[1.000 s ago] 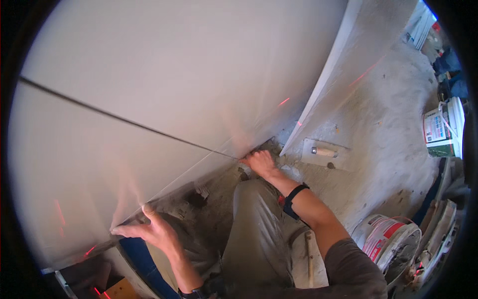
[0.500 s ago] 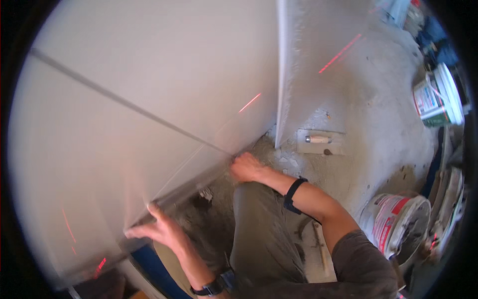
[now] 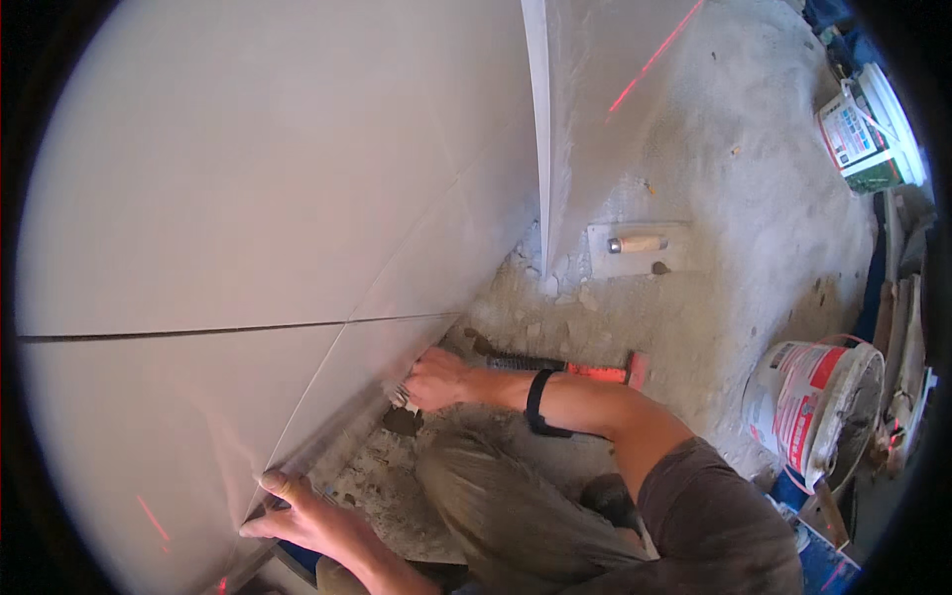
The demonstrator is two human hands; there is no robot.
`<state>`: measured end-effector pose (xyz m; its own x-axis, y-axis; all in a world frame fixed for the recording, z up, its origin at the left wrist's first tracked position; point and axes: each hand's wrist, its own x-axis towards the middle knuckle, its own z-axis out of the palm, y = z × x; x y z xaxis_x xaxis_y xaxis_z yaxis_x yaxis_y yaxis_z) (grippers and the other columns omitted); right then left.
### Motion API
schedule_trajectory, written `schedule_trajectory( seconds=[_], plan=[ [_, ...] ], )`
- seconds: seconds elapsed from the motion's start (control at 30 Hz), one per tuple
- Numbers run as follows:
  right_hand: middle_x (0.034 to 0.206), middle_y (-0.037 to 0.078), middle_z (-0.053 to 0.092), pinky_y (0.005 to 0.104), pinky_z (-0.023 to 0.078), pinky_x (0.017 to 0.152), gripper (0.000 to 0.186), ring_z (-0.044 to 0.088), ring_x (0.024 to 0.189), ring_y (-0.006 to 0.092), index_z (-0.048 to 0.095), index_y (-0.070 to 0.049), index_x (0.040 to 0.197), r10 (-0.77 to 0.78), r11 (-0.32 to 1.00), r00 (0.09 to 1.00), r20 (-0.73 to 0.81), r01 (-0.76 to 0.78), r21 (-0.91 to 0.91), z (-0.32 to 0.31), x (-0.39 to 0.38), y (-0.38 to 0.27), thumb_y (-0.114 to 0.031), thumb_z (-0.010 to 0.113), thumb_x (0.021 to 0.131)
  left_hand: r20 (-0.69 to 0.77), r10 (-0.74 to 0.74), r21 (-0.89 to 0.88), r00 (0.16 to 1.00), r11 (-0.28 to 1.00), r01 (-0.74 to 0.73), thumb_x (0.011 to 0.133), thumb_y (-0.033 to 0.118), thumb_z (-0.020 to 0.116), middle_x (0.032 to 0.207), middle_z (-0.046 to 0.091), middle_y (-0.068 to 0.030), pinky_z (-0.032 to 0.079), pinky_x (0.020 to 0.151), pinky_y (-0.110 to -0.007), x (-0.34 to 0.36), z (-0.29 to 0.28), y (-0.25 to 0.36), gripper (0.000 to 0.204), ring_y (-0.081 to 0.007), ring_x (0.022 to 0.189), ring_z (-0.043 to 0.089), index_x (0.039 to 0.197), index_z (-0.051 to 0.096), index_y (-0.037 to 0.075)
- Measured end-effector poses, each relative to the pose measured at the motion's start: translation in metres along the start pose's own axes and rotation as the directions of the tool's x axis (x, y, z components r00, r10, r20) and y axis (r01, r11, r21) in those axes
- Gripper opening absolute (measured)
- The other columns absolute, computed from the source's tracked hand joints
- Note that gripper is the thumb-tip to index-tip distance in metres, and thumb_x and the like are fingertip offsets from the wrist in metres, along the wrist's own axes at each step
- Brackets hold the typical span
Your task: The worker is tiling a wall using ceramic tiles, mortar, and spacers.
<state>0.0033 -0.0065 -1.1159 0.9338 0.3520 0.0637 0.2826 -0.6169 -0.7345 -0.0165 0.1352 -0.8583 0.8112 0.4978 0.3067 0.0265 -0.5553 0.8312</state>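
Note:
A large pale wall panel (image 3: 208, 198) fills the left side, crossed by a thin dark joint. At its lower edge, my left hand (image 3: 312, 521) rests with thumb and forefinger apart, fingertips against the surface. Farther along that edge my right hand (image 3: 436, 379) is closed, low above the floor beside a dark hole or patch. Something small and pale with a metallic look (image 3: 400, 395) shows at its fingertips; its kind cannot be made out. A thin light line runs up the panel from near my left thumb. My bent knee (image 3: 486, 476) is beneath my right forearm.
A flat trowel with a wooden handle (image 3: 637, 244) lies on the rough floor. Nearer, behind my right forearm, is a red-and-black tool (image 3: 595, 373). A dirty white-and-red bucket (image 3: 793, 407) and a white-and-green bucket (image 3: 863, 144) stand right. An upright white edge (image 3: 540, 129) borders the panel.
My right hand has moved nearer and left along the panel's lower edge, away from the joint's end. The view has turned and the red-and-black tool has come into sight. My left hand stays at the edge.

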Motion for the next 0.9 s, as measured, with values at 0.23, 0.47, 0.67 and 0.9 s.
schedule_trajectory(
  seconds=[0.23, 0.47, 0.67, 0.9],
  plan=[
    [0.078, 0.020, 0.069, 0.0513, 0.055, 0.072, 0.023, 0.069, 0.075, 0.0388, 0.071, -0.002, 0.072, -0.003, 0.996, 0.999, -0.041, 0.000, -0.090, -0.005, -0.006, 0.004, -0.022, 0.062, 0.076, -0.052, 0.009, 0.220, 0.999, 0.975, 0.003, 0.090, 0.074, 0.057, 0.160, -0.005, -0.0391, 0.009, 0.125, -0.052, -0.006, 0.003, 0.008, 0.132, -0.0394, 0.154, 0.006, 0.149, -0.016, -0.019],
    [0.089, 0.017, 0.070, 0.0542, 0.054, 0.071, 0.026, 0.070, 0.081, 0.0333, 0.067, -0.005, 0.105, 0.838, -0.071, 0.449, 0.309, -0.473, 0.878, -0.036, -0.008, 0.042, -0.024, 0.052, 0.096, -0.115, 0.071, 0.347, 0.991, 0.938, -0.027, 0.092, 0.066, 0.060, 0.158, -0.018, -0.0403, -0.008, 0.124, -0.051, 0.010, -0.001, -0.031, 0.127, -0.0436, 0.152, -0.017, 0.148, -0.015, -0.021],
    [0.121, 0.020, 0.063, 0.0551, 0.049, 0.095, 0.042, 0.063, 0.109, 0.0341, 0.045, -0.004, 0.136, 0.902, -0.396, 0.158, 0.403, -0.071, 0.915, -0.041, -0.013, 0.084, -0.029, 0.046, 0.102, -0.119, 0.064, 0.289, 0.991, 0.957, -0.028, 0.093, 0.059, 0.063, 0.158, -0.018, -0.0406, -0.006, 0.124, -0.053, 0.005, 0.011, -0.030, 0.124, -0.0464, 0.152, -0.015, 0.149, -0.015, -0.019],
    [0.130, 0.021, 0.060, 0.0549, 0.046, 0.105, 0.037, 0.060, 0.119, 0.0365, 0.048, -0.003, 0.133, 0.901, -0.359, 0.304, 0.310, 0.120, 0.926, -0.013, -0.007, 0.054, -0.024, 0.046, 0.103, -0.253, -0.095, 0.141, 0.963, 0.981, 0.134, 0.098, 0.026, 0.068, 0.134, 0.049, -0.0342, 0.043, 0.102, -0.051, -0.059, 0.036, -0.113, 0.056, -0.0422, 0.118, 0.054, 0.132, 0.047, -0.014]
  ],
)
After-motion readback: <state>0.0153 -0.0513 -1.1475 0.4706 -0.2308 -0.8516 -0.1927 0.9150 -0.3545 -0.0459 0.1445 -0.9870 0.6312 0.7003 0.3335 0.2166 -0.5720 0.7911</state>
